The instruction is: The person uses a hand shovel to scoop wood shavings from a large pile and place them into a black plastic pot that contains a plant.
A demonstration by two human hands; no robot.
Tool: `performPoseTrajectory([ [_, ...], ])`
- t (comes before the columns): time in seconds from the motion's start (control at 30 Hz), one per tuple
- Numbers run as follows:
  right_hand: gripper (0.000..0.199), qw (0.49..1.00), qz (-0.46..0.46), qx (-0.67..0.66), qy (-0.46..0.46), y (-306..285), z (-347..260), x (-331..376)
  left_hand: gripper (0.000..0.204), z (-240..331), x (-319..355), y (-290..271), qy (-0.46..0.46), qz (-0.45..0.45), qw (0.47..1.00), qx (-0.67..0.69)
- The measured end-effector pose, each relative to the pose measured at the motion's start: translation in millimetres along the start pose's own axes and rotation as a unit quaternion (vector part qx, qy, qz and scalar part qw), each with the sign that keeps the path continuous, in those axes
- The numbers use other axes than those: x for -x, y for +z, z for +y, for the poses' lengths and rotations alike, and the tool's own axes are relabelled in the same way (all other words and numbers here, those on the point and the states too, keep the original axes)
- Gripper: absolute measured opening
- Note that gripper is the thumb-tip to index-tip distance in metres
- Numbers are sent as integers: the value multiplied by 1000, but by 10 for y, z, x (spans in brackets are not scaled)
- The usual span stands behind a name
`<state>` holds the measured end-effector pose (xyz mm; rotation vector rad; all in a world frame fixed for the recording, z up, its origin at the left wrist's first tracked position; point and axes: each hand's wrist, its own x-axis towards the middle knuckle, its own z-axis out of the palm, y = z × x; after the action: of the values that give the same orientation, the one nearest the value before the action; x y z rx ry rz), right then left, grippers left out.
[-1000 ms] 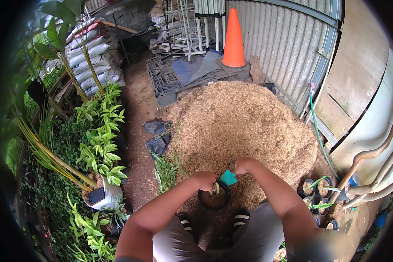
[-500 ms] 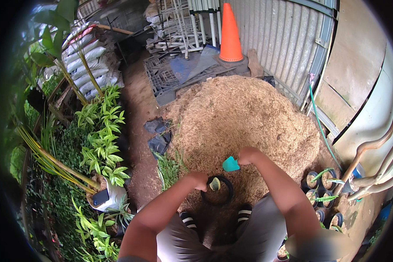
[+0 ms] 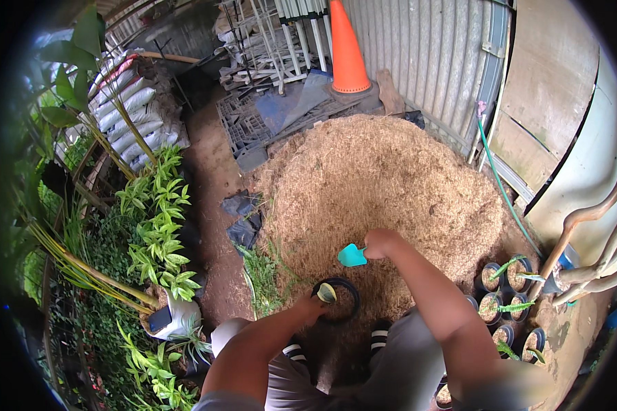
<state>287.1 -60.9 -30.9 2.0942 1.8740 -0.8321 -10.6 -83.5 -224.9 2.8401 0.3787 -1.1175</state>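
Note:
A round black plant pot [image 3: 356,305] stands on the ground between my feet, at the near edge of a big heap of tan, chaff-like material [image 3: 391,171]. One short, broad leaf [image 3: 327,293], green with pale edges, rises at the pot's left side. My left hand [image 3: 311,307] is closed at the pot's left rim, its fingers by the base of the leaf; the fingertips are partly hidden. In my right hand [image 3: 382,244] is a turquoise hand trowel [image 3: 352,255], gripped by its handle, with the blade pointing left above the heap, just beyond the pot.
Several small black pots with leaves [image 3: 490,305] stand at the right, near bent wooden branches [image 3: 583,274]. An orange traffic cone [image 3: 349,51] stands behind the heap. Leafy plants [image 3: 161,226] and stacked sacks [image 3: 127,109] line the left. A green hose [image 3: 500,175] hangs at the right wall.
My left hand has come lower and nearer to me at the pot's rim, and the leaf leans further left. The trowel has shifted slightly left in my right hand. The view has moved a little.

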Motion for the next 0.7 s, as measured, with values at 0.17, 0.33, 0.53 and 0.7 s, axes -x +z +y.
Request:
performPoseTrajectory([
  [0.17,29,999,32,-24,-9,85,185,-156,78,-47,-82,64,17,-25,999,-31],
  [0.33,33,999,28,-24,-13,26,147,-97,78,-45,-165,140,13,11,998,-56],
  [0.53,33,997,48,-13,-56,118,102,-197,77,-76,-194,128,18,-1,999,-42],
  [0.7,34,998,28,-25,-41,70,40,-182,80,-62,-160,-23,28,10,999,-45],
])
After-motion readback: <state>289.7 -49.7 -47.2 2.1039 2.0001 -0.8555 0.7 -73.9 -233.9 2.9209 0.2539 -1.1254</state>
